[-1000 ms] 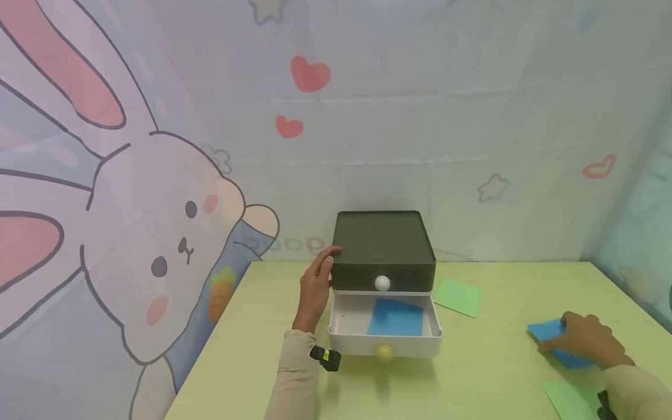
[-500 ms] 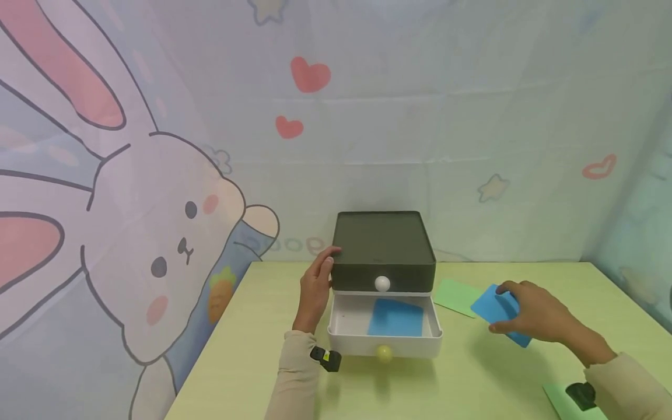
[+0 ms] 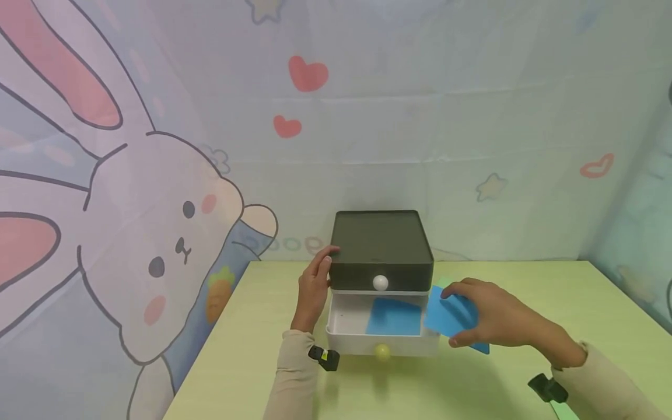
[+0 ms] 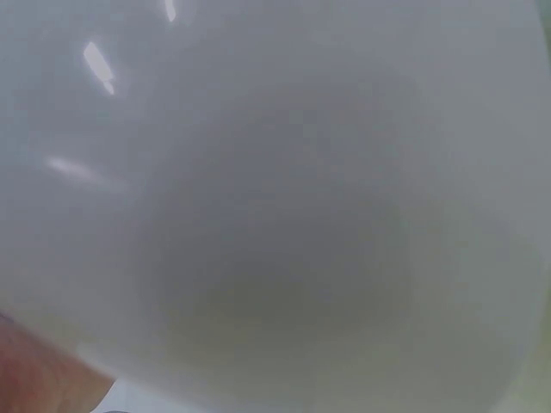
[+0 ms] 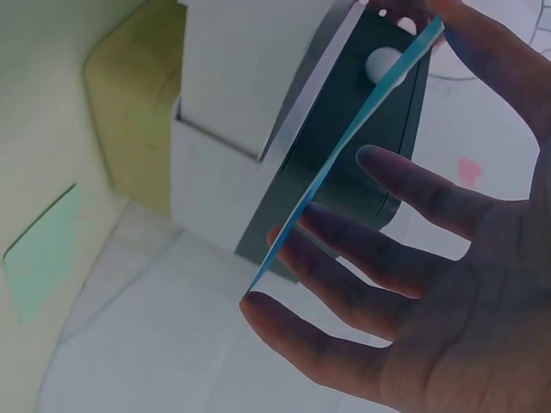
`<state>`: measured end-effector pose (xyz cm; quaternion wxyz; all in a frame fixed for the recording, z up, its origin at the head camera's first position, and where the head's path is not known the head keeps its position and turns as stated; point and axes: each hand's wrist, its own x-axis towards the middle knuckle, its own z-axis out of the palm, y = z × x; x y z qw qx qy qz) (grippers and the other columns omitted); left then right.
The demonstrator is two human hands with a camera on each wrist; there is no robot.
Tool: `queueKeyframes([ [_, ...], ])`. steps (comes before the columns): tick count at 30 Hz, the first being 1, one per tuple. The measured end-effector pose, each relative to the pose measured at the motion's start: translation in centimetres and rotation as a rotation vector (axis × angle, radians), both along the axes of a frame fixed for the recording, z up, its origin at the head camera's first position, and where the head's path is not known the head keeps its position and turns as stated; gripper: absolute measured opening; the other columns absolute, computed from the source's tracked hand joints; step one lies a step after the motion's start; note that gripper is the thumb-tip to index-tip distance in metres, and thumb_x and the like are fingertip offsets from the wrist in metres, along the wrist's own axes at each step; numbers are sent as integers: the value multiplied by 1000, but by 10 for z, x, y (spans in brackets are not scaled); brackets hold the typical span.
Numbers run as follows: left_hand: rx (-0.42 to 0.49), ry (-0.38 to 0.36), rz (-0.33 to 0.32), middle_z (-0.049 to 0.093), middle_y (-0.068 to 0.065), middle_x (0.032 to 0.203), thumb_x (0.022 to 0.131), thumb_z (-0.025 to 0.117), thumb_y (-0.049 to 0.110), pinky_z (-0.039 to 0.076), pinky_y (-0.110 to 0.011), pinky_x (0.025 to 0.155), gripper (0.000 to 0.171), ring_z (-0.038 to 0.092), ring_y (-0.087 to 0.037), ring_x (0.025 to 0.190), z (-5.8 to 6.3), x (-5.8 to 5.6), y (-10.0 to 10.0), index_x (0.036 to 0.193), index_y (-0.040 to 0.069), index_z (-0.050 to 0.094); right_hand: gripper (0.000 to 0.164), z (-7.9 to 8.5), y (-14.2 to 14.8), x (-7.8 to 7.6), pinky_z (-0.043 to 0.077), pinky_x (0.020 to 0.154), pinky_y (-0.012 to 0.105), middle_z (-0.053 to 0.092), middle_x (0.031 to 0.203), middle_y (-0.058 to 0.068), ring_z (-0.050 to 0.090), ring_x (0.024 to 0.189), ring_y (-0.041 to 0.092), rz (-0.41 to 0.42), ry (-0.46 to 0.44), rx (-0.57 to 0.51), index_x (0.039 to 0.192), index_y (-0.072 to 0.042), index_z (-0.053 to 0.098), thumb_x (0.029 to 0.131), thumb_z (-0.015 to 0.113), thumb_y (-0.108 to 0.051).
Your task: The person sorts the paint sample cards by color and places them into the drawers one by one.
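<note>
Up against a pale fabric backdrop [image 3: 378,175] printed with pink hearts [image 3: 308,74] and one huge pale cartoon rabbit [image 3: 142,221], there's a light yellow-green tabletop [image 3: 241,350], with a pale blue-green cloth [image 3: 648,233] closing off the right side of the room. Faint creases run across the backdrop, and soft shadows fall on the table. Near the back sits a small boxy drawer unit [image 3: 383,239], dark grey-green up top with a round white knob [image 3: 380,283]; below that, a white plastic-looking drawer [image 3: 346,344] with a yellow ball knob [image 3: 382,352] is pulled out, and a flat blue paper piece [image 3: 396,318] lies inside. The left hand [image 3: 313,291] rests on the unit's left side, fingers fairly straight, index reaching the top edge; can't tell if they're pressed together. The right hand [image 3: 496,315] pinches a blue paper sheet [image 3: 446,315] between thumb and fingertips, fingers spread along it. That sheet hangs tilted in the air right by the drawer's right side, overlapping it in the head view. Bit of a light green paper sheet [image 3: 446,280] peeks out behind it, plus a green sliver [image 3: 564,411] by the beige right sleeve [image 3: 604,385].
</note>
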<state>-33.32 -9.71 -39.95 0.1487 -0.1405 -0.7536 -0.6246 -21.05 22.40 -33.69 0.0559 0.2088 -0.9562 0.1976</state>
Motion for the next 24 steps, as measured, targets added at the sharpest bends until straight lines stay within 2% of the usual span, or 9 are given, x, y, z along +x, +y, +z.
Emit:
queueKeyframes([
  [5,14,-13,-10,54,3,150,107,42,44,53,-54,100,34,59,-27,127,-1,-2,-1,133,36,62,66,1,-16,0,56,73,42,65,119,10,59,99,26,38,-3,17,119,-20,65,65,90,-47],
  [16,1,-6,-9,55,2,149,107,41,43,52,-55,101,34,59,-26,127,1,-1,-1,133,35,62,61,1,-33,-1,52,75,37,65,120,3,59,100,21,93,19,40,116,-26,64,65,90,-48],
  [24,10,-10,-10,55,2,148,107,41,42,51,-56,101,34,58,-27,128,1,0,0,133,33,62,58,2,-48,-2,52,76,36,65,119,1,59,102,22,144,14,58,114,-26,64,66,90,-47],
])
